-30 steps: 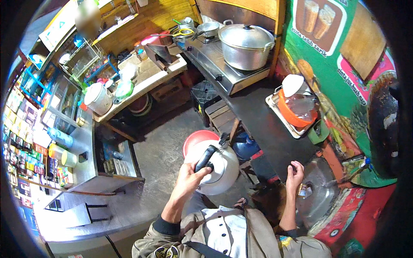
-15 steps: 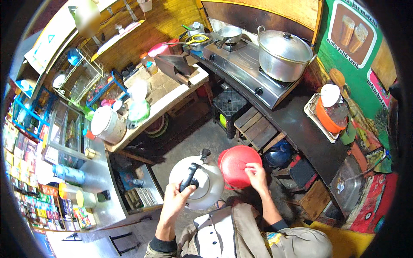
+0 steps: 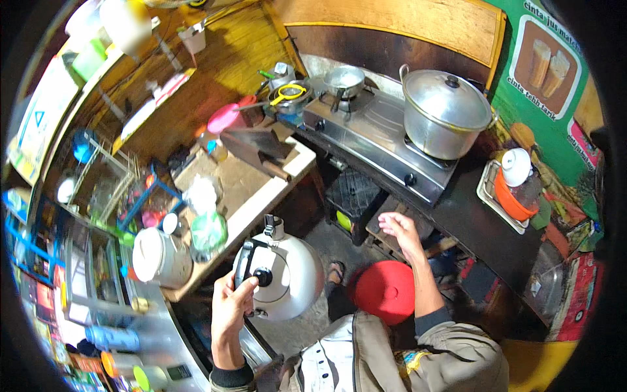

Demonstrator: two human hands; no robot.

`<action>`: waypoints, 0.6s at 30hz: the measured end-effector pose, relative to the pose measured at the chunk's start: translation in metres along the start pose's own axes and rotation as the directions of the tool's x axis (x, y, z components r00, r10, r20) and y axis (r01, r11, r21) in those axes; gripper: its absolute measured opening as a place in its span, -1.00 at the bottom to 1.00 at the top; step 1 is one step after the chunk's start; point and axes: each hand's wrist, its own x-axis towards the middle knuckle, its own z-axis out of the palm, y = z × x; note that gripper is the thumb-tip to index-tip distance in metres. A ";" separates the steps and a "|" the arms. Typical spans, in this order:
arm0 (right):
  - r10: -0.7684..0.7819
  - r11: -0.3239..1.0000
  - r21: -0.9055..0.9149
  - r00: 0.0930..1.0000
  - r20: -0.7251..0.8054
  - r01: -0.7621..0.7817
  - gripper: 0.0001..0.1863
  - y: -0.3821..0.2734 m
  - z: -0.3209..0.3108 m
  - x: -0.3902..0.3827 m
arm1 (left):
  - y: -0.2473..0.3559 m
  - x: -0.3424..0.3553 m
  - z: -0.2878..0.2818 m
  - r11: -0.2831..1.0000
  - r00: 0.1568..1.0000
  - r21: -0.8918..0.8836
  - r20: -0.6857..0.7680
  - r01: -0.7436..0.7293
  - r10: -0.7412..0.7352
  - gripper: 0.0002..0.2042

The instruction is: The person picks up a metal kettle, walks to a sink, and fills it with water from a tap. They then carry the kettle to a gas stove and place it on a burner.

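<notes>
My left hand [image 3: 230,306] grips the black handle of a white metal kettle [image 3: 287,274], held in the air in front of me beside the wooden counter [image 3: 251,189]. My right hand [image 3: 400,230] is empty, fingers spread, raised in front of the steel gas stove [image 3: 372,140]. A red round lid or bucket top [image 3: 385,292] sits low beneath my right forearm, apart from the hand. On the stove stand a large lidded aluminium pot [image 3: 445,112] and a small metal pot [image 3: 344,81].
A white rice cooker [image 3: 160,256] and a green-lidded container [image 3: 209,232] stand on the counter's near end. A black crate [image 3: 356,196] sits under the stove. An orange bowl with a white lid [image 3: 516,183] rests in a tray on the dark worktop at right.
The view swung left. My right hand let go of the red lid and rose toward the stove. The kettle stayed in my left hand and moved nearer the counter.
</notes>
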 end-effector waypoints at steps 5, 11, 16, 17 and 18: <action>-0.034 0.992 0.120 0.999 -0.016 0.036 -0.54 -0.033 0.044 0.196 | 0.048 0.115 -0.003 0.999 0.994 0.002 0.092 0.051 -0.051 -0.85; 0.029 0.999 0.043 0.955 -0.296 -0.017 -0.58 -0.044 0.091 0.415 | 0.107 0.245 0.005 0.999 0.996 0.041 0.092 -0.016 0.013 -0.84; 0.214 0.973 -0.003 0.904 -0.370 -0.232 -0.45 -0.052 0.104 0.499 | 0.155 0.350 0.014 0.995 0.981 0.044 0.178 -0.086 0.077 -0.84; 0.189 0.981 0.053 0.891 -0.413 -0.184 -0.48 -0.053 0.107 0.507 | 0.162 0.369 0.017 0.992 0.975 0.052 0.201 -0.112 0.100 -0.83; 0.203 0.977 0.131 0.911 -0.359 -0.166 -0.48 -0.054 0.107 0.510 | 0.168 0.390 0.020 0.991 0.971 0.055 0.213 -0.121 0.107 -0.84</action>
